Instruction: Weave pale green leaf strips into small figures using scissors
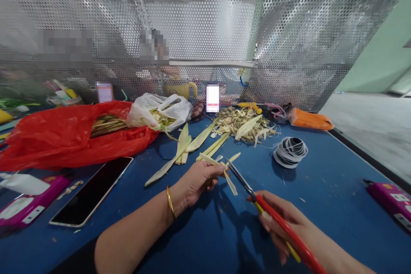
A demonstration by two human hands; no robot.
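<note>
My left hand (204, 177) is closed in a pinch on a pale corn husk strip (231, 185), with other narrow strip ends sticking out around the fingertips. A gold bangle circles that wrist. My right hand (282, 218) grips slender-bladed scissors (272, 212) with red and yellow handles. Their metal tips lie beside the strips at my left fingers; whether they touch is unclear. Beyond my left hand, loose corn husks (183, 147) rest on the blue table (257, 252). Behind them is a heap of husk scraps (236, 122).
A spool of white thread (290, 153) stands to the right, near an orange pouch (311, 120). On the left lie a black-screened phone (93, 192), a red plastic bag (54, 137) and a white bag (160, 109). A perforated metal screen (202, 21) runs along the back.
</note>
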